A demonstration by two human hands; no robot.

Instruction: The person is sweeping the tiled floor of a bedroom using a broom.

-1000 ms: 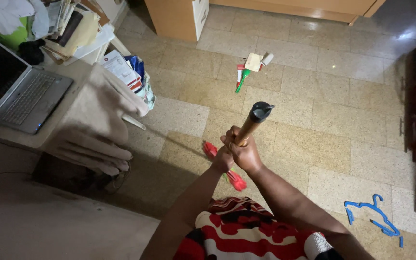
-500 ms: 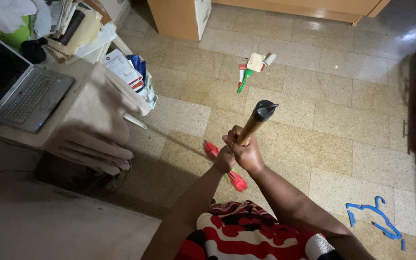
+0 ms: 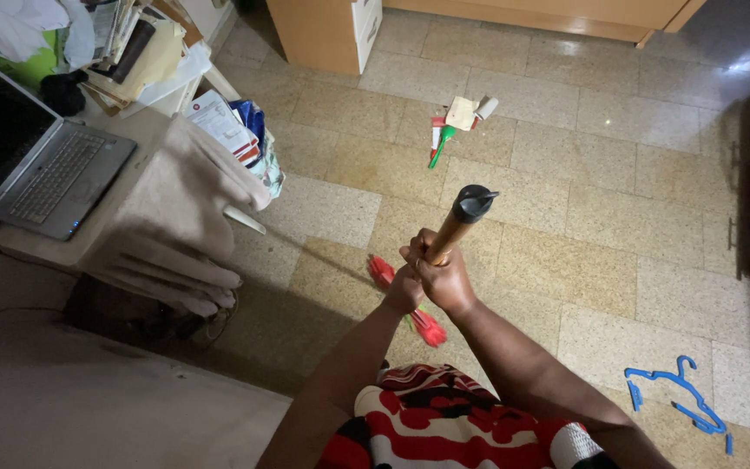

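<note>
Both hands clenched tight round the wooden broom handle [image 3: 446, 233]: right hand [image 3: 444, 276] wrapped just under the black cap [image 3: 472, 201], left hand [image 3: 403, 288] fisted touching it at its 8 o'clock, no fingers loose. Handle rose from the fists toward 1 o'clock, with the red broom head [image 3: 410, 304] on the tiled floor [image 3: 583, 252] showing at either side of the hands. Small litter pile [image 3: 455, 122] lay well apart at 12 o'clock, blue hanger [image 3: 683, 399] at 4 o'clock.

Barely anything moved: the broom handle [image 3: 455, 227] tipped a hair toward 9 o'clock, both hands gripping same as before.
</note>
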